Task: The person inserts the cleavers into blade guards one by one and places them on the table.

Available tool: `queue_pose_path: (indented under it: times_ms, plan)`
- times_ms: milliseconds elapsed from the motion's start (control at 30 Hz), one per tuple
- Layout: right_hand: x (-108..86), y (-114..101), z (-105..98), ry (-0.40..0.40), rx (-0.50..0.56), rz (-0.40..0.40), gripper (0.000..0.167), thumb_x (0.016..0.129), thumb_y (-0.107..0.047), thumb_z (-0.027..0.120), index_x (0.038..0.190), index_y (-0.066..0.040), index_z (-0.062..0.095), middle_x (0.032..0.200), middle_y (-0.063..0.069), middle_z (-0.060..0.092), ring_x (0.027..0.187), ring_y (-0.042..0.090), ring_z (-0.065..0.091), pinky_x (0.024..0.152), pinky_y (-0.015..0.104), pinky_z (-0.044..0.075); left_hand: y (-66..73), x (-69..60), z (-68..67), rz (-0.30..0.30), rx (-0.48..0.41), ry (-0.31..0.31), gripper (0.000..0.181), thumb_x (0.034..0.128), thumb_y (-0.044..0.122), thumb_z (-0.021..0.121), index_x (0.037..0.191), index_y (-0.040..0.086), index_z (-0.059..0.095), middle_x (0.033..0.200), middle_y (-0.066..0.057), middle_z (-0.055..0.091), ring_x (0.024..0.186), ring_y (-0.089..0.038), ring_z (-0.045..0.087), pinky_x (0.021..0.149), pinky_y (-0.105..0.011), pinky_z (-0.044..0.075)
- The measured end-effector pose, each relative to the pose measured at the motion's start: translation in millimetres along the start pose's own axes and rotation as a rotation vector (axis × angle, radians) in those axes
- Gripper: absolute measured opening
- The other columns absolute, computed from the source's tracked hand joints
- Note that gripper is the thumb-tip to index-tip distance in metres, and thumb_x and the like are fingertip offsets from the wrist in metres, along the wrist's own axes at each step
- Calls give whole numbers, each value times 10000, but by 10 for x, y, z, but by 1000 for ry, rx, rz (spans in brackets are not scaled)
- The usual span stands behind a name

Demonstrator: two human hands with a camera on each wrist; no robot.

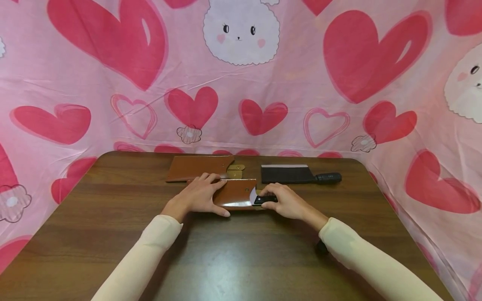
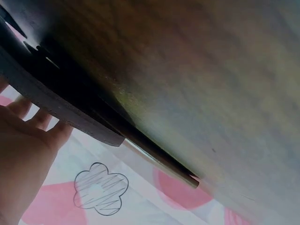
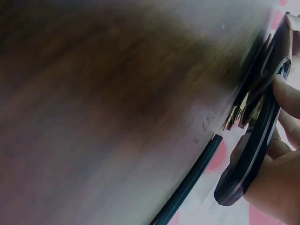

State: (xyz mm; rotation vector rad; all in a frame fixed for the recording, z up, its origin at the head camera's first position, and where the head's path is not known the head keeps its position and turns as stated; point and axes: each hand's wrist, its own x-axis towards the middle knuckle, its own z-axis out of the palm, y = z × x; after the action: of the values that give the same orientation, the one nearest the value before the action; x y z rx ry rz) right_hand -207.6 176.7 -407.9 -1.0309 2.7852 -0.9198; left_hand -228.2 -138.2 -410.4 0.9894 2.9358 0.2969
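In the head view, a brown leather knife sheath (image 1: 233, 193) lies near the middle of the table. My left hand (image 1: 201, 194) holds its left part, thumb at the near edge and fingers over the far edge. A knife's black handle (image 1: 266, 200) sticks out of the sheath's right end, with a sliver of blade showing; the rest of the blade is hidden inside. My right hand (image 1: 288, 200) grips this handle between thumb and fingers. The handle (image 3: 253, 150) also shows in the right wrist view, tilted. My left hand (image 2: 26, 150) touches the sheath's edge in the left wrist view.
Behind lies a larger brown sheath (image 1: 199, 167) with an olive strap (image 1: 236, 169). To its right is a black-bladed cleaver (image 1: 288, 173) with a black handle. A patterned pink cloth (image 1: 263, 88) hangs behind the wooden table (image 1: 211, 259). A small dark object (image 1: 321, 247) shows under the right sleeve.
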Motion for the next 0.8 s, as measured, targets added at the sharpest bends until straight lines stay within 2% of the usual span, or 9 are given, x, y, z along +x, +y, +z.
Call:
queue_pose_path:
  times_ms: [267, 533, 800]
  plan:
    - [45, 11, 10, -64, 51, 26, 214, 885, -121, 800, 1073, -76, 709, 969, -21, 675, 839, 104, 595, 793, 350, 511, 22, 7, -5, 10, 42, -11, 1129, 658, 864, 685, 1489, 115, 532, 1424, -124, 489, 1270, -331, 449, 1063, -546, 380]
    - [73, 14, 23, -117, 64, 32, 185, 892, -101, 789, 1051, -78, 697, 1012, -5, 684, 907, 109, 641, 834, 359, 529, 72, -7, -14, 16, 58, -68, 1102, 673, 859, 680, 1502, 151, 520, 1391, -110, 491, 1316, -334, 427, 1091, -585, 333]
    - [80, 11, 25, -126, 54, 40, 191, 882, -119, 802, 1040, -89, 700, 996, -20, 684, 901, 105, 642, 833, 359, 530, 91, -4, -16, 4, 57, -96, 1088, 694, 848, 676, 1518, 159, 498, 1413, -118, 481, 1301, -326, 435, 1065, -562, 377]
